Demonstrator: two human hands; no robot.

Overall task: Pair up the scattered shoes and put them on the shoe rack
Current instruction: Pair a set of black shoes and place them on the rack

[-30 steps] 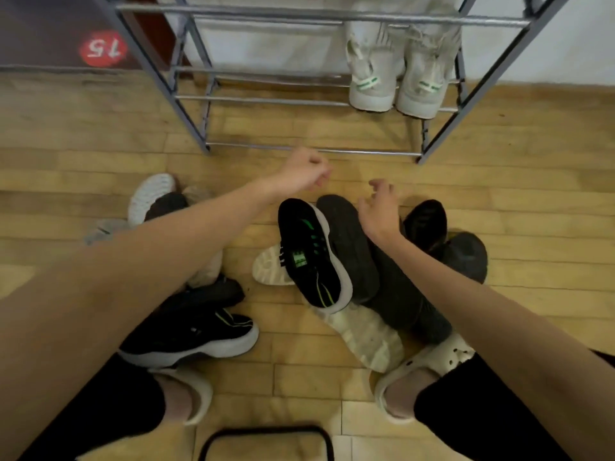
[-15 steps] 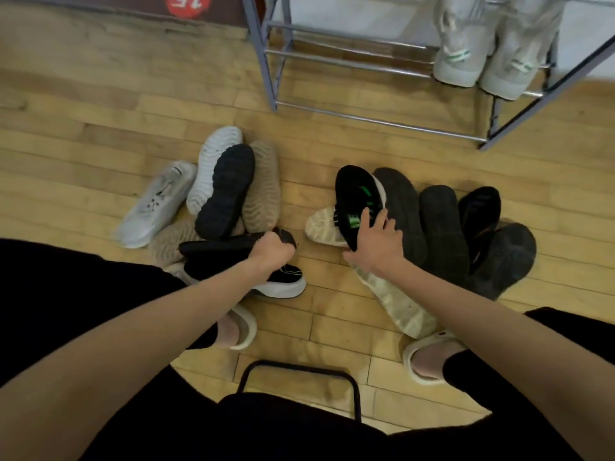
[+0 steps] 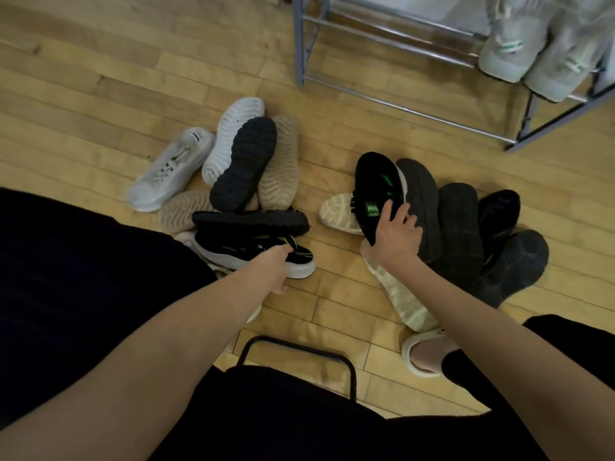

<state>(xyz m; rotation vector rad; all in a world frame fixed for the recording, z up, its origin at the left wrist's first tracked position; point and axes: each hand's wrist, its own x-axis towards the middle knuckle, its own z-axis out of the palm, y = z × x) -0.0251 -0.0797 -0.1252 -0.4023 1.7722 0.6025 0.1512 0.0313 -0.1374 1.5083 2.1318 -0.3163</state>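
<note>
**Both hands down among the scattered shoes**

Far left, a pale grey sneaker (image 3: 171,169) lies on the wooden floor (image 3: 100,94), its long axis running diagonally, toe toward the upper right. Beside it, three upturned soles point away from the person: a white sole (image 3: 226,134), a black lugged sole (image 3: 244,163) lying over the others, and a tan sole (image 3: 281,164).

Just below, the left hand (image 3: 278,266) is at the heel end of a black sneaker with a white sole (image 3: 263,252), which lies across the view, toe to the left. The fingers are hidden behind the shoe, so the grip cannot be told. A strip of bare floor separates this pile from the next.

In the right pile, the right hand (image 3: 396,236) grips a black sneaker with green marks (image 3: 377,184), fingers curled over its edge; the toe points up toward the shoe rack (image 3: 399,108). Dark slippers (image 3: 459,224) lie alongside, parallel and touching.

Top right, a pale pair (image 3: 539,48) sits on the rack, with bare rails to its left.
</note>
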